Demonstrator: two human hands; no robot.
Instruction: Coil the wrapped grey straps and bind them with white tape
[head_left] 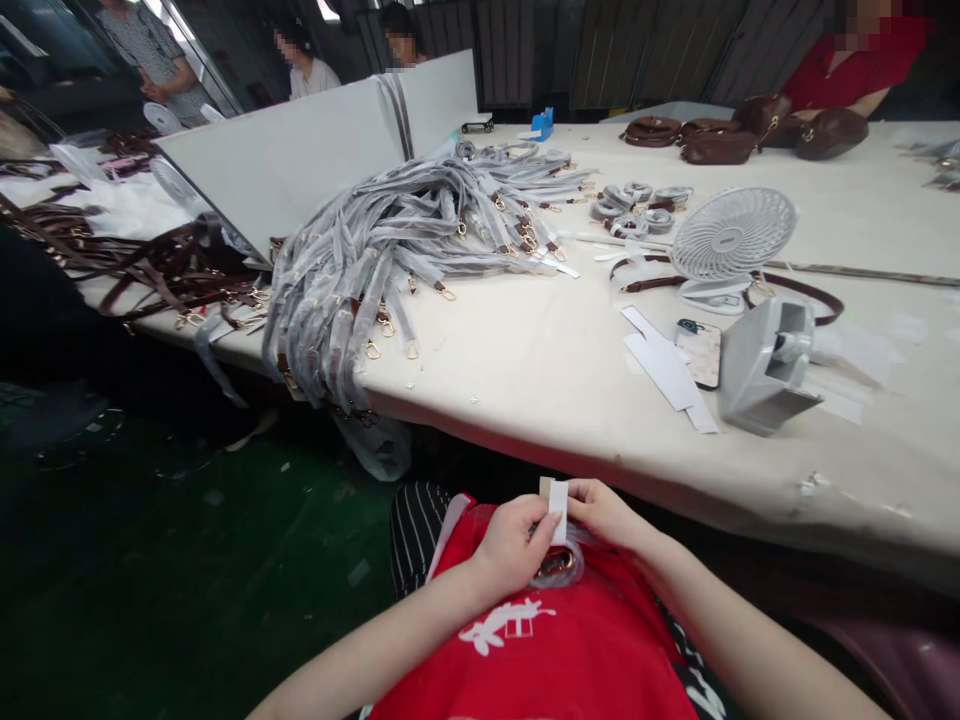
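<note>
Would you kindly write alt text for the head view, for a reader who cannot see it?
Both hands, left hand and right hand, pinch a small white strip above a red apron. On the table ahead lie wrapped straps, a white fan and a tape dispenser.

I see my left hand (514, 545) and right hand (611, 515) meeting over my lap, pinching a small white paper strip (558, 510) between them. Ahead on the pale surface (525, 370), a heap of grey plastic-wrapped straps (375, 260) lies left; the small white desk fan (731, 245) stands right, a grey tape dispenser (769, 365) before it.
</note>
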